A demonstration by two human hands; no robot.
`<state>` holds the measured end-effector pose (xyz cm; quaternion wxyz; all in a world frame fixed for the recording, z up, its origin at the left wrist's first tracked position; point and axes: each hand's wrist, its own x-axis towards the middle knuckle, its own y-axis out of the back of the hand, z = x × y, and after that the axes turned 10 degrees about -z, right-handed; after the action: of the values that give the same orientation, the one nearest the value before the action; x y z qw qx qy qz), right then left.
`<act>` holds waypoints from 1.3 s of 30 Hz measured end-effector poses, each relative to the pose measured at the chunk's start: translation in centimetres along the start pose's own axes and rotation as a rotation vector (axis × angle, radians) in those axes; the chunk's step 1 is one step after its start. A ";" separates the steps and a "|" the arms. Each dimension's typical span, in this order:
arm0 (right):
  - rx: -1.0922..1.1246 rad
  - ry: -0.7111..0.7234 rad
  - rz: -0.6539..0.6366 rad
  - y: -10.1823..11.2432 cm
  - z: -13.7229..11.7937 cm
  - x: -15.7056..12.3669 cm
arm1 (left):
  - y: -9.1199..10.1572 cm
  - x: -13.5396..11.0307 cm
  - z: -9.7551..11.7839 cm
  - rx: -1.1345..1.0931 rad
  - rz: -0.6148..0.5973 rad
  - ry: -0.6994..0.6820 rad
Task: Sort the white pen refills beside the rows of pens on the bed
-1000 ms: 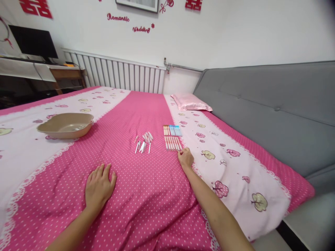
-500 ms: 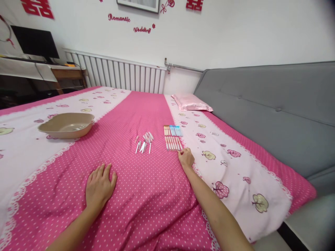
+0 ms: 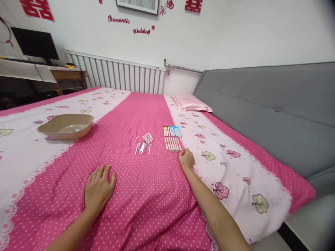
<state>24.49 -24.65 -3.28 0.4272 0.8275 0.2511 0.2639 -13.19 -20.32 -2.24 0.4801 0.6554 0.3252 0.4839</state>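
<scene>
My right hand [image 3: 186, 159] is closed in a pinch at the near end of the rightmost pen [image 3: 179, 143] in a front row of slim orange-and-white pens [image 3: 171, 144]. Directly behind that row lie brown-orange pens [image 3: 166, 131] and blue pens [image 3: 175, 131], side by side. To the left is a loose pile of white and pale pink pens [image 3: 147, 138], pointing several ways. My left hand [image 3: 99, 186] rests palm down on the pink dotted bedspread [image 3: 146, 195], open with fingers slightly apart, holding nothing.
A beige plastic basin [image 3: 66, 126] stands on the bed at the left. A pink pillow [image 3: 191, 103] lies at the back, beside the grey padded headboard [image 3: 261, 104]. Beyond the bed are a radiator [image 3: 117, 71] and a desk with a monitor [image 3: 35, 43].
My right hand has shifted very slightly to the right at the end of the row, and the rightmost pen's near end with it. My left hand stays in place.
</scene>
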 end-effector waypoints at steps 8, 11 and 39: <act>0.005 0.004 -0.009 -0.1 0.0 0.0 | -0.2 -0.1 -0.1 -0.035 0.003 0.000; 0.009 0.003 -0.008 -0.2 0.1 0.0 | -0.3 -0.1 -0.2 -0.028 -0.006 0.002; -0.306 -0.415 -0.076 10.1 17.6 -4.9 | 0.6 -0.9 0.2 -0.133 -0.016 0.013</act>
<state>34.24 -43.03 -4.58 0.5995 0.7796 0.1463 0.1070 -13.36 -21.40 -1.98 0.5244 0.6163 0.3007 0.5047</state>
